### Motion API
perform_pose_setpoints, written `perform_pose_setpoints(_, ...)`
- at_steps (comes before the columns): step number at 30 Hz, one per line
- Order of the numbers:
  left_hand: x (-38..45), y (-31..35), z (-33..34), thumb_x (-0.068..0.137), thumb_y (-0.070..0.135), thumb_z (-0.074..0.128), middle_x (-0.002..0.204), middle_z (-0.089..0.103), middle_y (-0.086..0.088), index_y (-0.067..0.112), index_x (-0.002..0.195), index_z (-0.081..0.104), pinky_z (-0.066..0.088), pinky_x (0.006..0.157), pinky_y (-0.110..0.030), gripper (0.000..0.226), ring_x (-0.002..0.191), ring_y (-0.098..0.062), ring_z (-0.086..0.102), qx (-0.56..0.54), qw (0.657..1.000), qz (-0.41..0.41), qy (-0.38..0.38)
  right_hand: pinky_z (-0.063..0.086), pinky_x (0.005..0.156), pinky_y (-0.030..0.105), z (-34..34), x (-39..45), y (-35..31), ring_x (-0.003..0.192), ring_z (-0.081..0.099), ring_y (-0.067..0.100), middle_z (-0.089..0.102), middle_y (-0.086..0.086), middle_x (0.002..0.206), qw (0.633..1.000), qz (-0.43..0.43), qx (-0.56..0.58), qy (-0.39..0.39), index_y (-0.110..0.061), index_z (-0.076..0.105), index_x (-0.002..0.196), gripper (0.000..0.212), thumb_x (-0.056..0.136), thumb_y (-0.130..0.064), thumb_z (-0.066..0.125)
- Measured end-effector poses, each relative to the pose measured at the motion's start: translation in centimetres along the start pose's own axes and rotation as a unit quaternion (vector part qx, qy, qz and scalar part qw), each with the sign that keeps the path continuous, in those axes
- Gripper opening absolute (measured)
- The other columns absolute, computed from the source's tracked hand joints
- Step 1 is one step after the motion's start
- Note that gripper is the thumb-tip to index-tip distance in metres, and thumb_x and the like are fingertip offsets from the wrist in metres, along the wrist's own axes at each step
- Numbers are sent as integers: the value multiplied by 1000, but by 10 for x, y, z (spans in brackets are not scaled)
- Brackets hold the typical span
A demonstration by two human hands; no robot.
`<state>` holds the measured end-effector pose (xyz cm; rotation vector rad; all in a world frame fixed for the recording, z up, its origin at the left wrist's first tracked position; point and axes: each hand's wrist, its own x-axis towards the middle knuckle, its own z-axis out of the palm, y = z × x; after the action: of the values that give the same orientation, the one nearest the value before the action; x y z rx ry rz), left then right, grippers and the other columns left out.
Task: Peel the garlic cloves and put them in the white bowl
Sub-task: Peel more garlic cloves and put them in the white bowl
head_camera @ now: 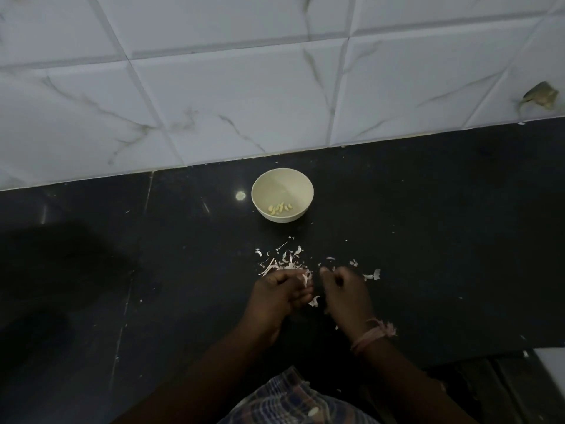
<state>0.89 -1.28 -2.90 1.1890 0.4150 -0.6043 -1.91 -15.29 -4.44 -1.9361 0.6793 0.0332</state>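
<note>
A white bowl [282, 179] stands on the black countertop near the tiled wall, with several peeled garlic cloves [280, 208] lying in its bottom. In front of the bowl lies a scatter of papery garlic skins [287, 261]. My left hand [279, 293] hovers over the skins with its fingers curled around a piece of garlic with skin hanging from it [306, 278]. My right hand [345, 290] is just to the right of it, fingers curled; what it holds is hidden. A thread band circles the right wrist.
The black countertop [428, 224] runs left and right, backed by a white marbled tile wall [244, 87]. A brown mark [539, 96] sits on the wall at far right. The counter edge drops off at bottom right. A checked cloth [293, 399] is at my waist.
</note>
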Motion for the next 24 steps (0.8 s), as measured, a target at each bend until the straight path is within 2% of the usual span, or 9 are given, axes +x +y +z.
perform_pose_setpoints(2,8,-8,3,97,-2,60,90,74,-17,-3,103,69,59,65,-24,11,75,-19,73,50,998,-20,11,50,69,34,0,0,17,76,64,20,63,-3,77,999,-21,-37,23,-19,57,81,17,96,-21,65)
perform_pose_setpoints(4,16,-13,7,95,-4,61,92,72,-20,-7,102,68,59,63,-25,10,73,-19,72,86,996,-32,16,47,72,25,-8,1,28,86,63,13,65,-5,89,996,-25,-64,47,-21,62,89,12,94,-11,63)
perform_pose_setpoints(8,25,-18,17,93,-6,64,95,72,-19,-6,105,69,61,67,-25,13,79,-20,71,131,990,-47,20,40,64,12,-33,11,32,83,63,7,65,-9,87,994,16,-71,85,-20,67,89,9,95,-14,65)
perform_pose_setpoints(10,28,-21,20,92,-5,67,94,73,-17,-4,105,71,60,67,-24,13,79,-18,71,135,990,-50,14,43,65,14,-40,14,29,83,66,10,66,-9,84,994,19,-56,92,-18,70,88,8,94,-14,66)
perform_pose_setpoints(13,23,-21,24,90,-2,71,92,75,-17,0,102,75,58,69,-24,13,75,-16,70,128,991,-36,-1,50,71,19,-35,7,16,80,66,4,71,-10,84,998,-29,-51,7,-23,74,88,11,94,-17,67)
perform_pose_setpoints(15,19,-18,24,90,1,71,94,77,-20,2,102,77,57,72,-27,14,76,-19,70,122,992,-15,-14,52,61,20,-25,0,7,68,68,5,73,-6,74,999,-36,-8,-21,-24,76,83,11,91,-18,70)
perform_pose_setpoints(17,14,-13,24,88,1,72,93,78,-19,3,100,78,57,72,-29,13,78,-21,72,117,993,11,-14,50,52,22,-20,-4,-2,56,67,8,72,-2,67,999,-18,45,-20,-21,75,82,11,90,-15,70)
perform_pose_setpoints(19,11,-7,22,86,4,76,89,78,-15,7,96,79,58,73,-30,10,80,-22,75,146,988,46,0,50,50,23,-20,-4,-9,51,66,11,72,2,66,996,-1,86,-21,-16,75,83,11,91,-12,68)
perform_pose_setpoints(24,6,6,14,87,6,76,83,79,-2,11,93,80,55,67,-16,8,76,-11,75,237,963,126,32,54,52,28,-16,-2,-24,52,64,18,69,14,68,979,68,189,-45,-5,74,85,12,92,-5,65)
